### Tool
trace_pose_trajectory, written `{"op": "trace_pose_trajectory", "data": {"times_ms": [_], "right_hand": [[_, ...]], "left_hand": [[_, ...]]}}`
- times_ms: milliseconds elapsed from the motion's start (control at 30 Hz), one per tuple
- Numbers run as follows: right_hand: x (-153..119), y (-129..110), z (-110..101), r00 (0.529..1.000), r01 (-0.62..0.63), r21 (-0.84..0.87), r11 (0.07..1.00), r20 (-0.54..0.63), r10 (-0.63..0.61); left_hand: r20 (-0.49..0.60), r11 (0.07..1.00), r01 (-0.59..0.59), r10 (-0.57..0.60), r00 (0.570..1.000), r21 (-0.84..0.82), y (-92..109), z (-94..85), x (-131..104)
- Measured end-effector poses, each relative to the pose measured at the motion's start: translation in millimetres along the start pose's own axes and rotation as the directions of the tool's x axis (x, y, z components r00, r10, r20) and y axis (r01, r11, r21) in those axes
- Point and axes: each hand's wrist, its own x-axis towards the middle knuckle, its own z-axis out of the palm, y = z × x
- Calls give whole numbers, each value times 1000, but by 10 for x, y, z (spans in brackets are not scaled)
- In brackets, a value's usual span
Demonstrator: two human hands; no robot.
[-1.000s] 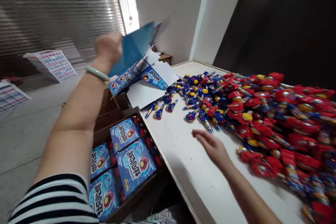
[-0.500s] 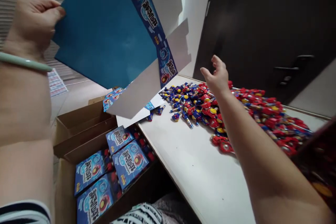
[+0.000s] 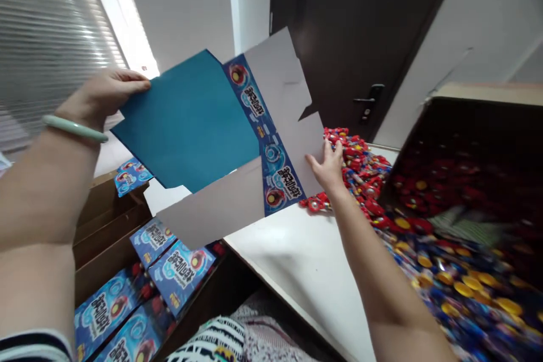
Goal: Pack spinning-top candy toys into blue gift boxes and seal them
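My left hand (image 3: 108,93) pinches the left edge of an unfolded display-box blank (image 3: 190,116), which hangs tilted above the table. Its large panel is plain teal; a printed blue strip with round emblems crosses it, and pale flaps stick out to the right and below. At the blank's right edge is my right hand (image 3: 330,168), fingers spread, its thumb over a pale flap; whether it touches the flap I cannot tell. Behind that hand lies a heap of small red and blue pieces (image 3: 365,172), some with yellow parts. More blanks (image 3: 133,175) show partly beneath the held one.
Below left, a brown carton holds several printed blue boxes (image 3: 182,271) with red pieces in them. The white table (image 3: 297,260) runs diagonally past me. On the right, a large open box (image 3: 462,119) has many blue, red and yellow pieces at its mouth. A dark door (image 3: 339,39) stands behind.
The blank has come lower and swung flatter toward my right hand, which has reached its right edge. My view has turned right, bringing the large open box into sight.
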Motion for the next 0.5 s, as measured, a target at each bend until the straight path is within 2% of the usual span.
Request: {"op": "trace_pose_trajectory", "data": {"times_ms": [67,167,300,400,500], "right_hand": [[-341,172,-119,997,-76,-66,995,-9,76],[-741,329,-307,991,-129,-158,979,-53,122],[-1142,467,-442,978,-203,-237,950,-87,188],[-1398,615,-462,933,-353,-144,924,22,359],[-1634,804,-544,865,-475,0,880,184,467]], "left_hand": [[93,991,3,9,996,-133,20,289,56],[193,988,6,24,981,-153,104,668,70],[298,984,-4,58,953,-179,297,1064,-5],[395,987,-49,106,913,-152,354,1367,-31],[455,995,-101,102,885,-26,284,1682,-21]]}}
